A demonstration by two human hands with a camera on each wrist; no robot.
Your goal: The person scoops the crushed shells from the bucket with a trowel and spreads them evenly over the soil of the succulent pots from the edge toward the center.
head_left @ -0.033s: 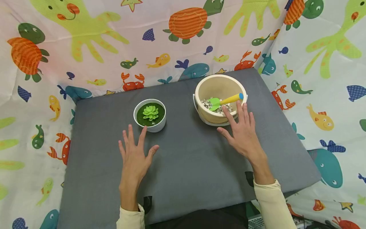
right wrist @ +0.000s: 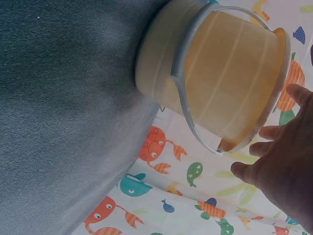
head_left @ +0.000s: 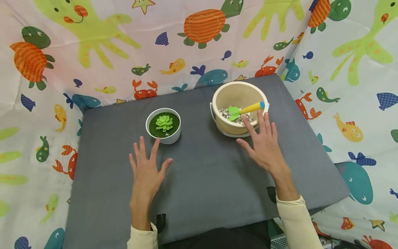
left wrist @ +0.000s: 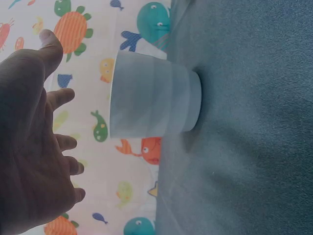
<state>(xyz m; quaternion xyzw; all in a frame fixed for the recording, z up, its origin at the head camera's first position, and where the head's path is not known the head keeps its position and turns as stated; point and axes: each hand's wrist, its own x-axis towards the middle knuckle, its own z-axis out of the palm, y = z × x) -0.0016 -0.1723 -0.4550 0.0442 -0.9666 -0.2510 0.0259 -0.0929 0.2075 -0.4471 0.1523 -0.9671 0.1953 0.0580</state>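
Note:
A small white pot (head_left: 163,137) holding a green succulent (head_left: 163,122) stands left of centre on the grey mat (head_left: 202,173). My left hand (head_left: 147,166) lies open just in front of it, fingers spread, one fingertip close to the pot's wall; I cannot tell whether it touches. In the left wrist view the pot (left wrist: 151,103) sits apart from the palm (left wrist: 29,142). A cream bucket (head_left: 231,91) holds pebbles (head_left: 239,118) and a toy shovel (head_left: 245,109) with a green blade and yellow handle. My right hand (head_left: 264,143) is open, its fingertips at the bucket's near rim (right wrist: 220,83).
The mat is bordered at the back and on both sides by a white sea-creature patterned cloth (head_left: 93,52). The bucket has a grey wire handle (right wrist: 183,103) folded down against its side. Bare mat lies between and in front of both hands.

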